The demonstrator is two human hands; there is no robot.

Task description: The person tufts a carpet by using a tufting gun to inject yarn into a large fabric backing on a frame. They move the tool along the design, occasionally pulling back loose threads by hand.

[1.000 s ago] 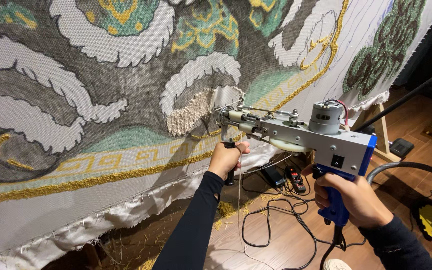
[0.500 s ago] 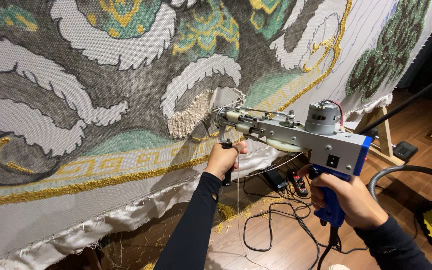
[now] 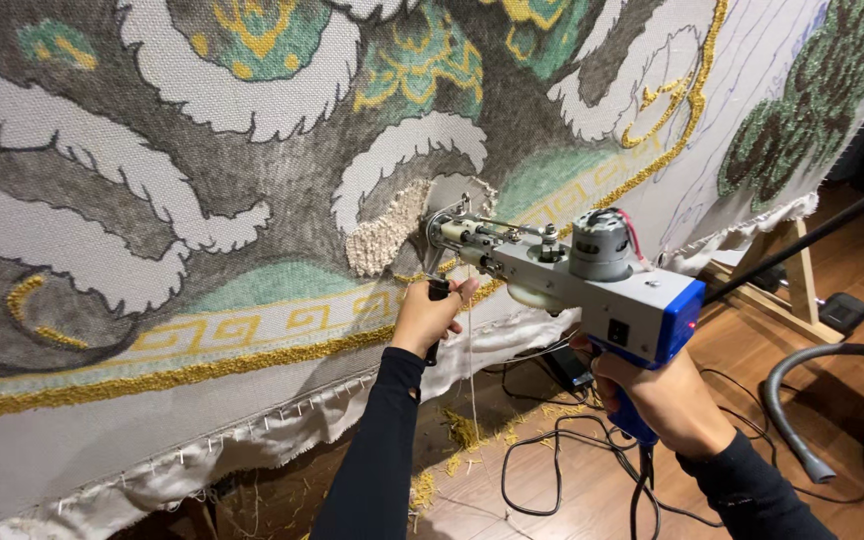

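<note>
Both hands hold the tufting gun [image 3: 562, 270] against the stretched backing cloth [image 3: 102, 440]: the right hand [image 3: 652, 390] wraps the blue handle, the left hand [image 3: 430, 315] clasps the black front handle. Most of the grey, white and green pattern looks filled; the cream patch [image 3: 387, 235] at the needle is partly tufted, and bare cloth remains at the far right.

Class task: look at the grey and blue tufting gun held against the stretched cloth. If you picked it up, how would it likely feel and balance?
The tufting gun is probably rigid and fairly heavy: its body looks like metal, with a motor on top. It is likely front-heavy, since the left hand grips a forward handle while the right hand holds the blue rear grip. Its trailing cord may tug.
</note>
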